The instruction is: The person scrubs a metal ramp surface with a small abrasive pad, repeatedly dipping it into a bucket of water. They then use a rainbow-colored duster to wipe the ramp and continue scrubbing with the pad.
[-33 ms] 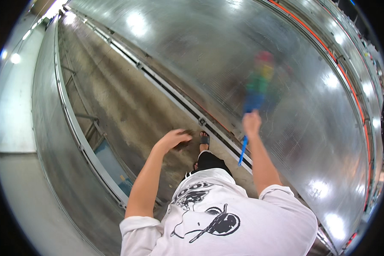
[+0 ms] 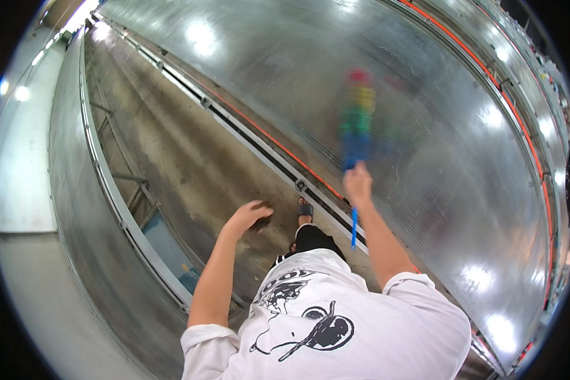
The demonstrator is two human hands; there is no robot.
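Note:
My right hand (image 2: 358, 183) is closed round the blue handle of a duster (image 2: 356, 120). Its fluffy head runs from blue through green and yellow to red at the tip, and motion smears it. The duster is over a long, shiny metal-topped table (image 2: 266, 76); whether it touches the surface I cannot tell. My left hand (image 2: 244, 218) hangs over the floor of the aisle, fingers curled on a crumpled dark brown thing (image 2: 263, 221), blurred and perhaps a cloth.
A second long table (image 2: 76, 164) runs along the left, beside a pale wall (image 2: 25, 171). Between the tables lies a stained concrete aisle (image 2: 177, 145), where my sandalled foot (image 2: 305, 209) stands. Metal rails edge both tables. An orange strip (image 2: 506, 101) follows the right table's far edge.
My right hand and the duster have swung a little to the left. The left hand has shifted slightly left and down. More of an orange strip shows along the near rail.

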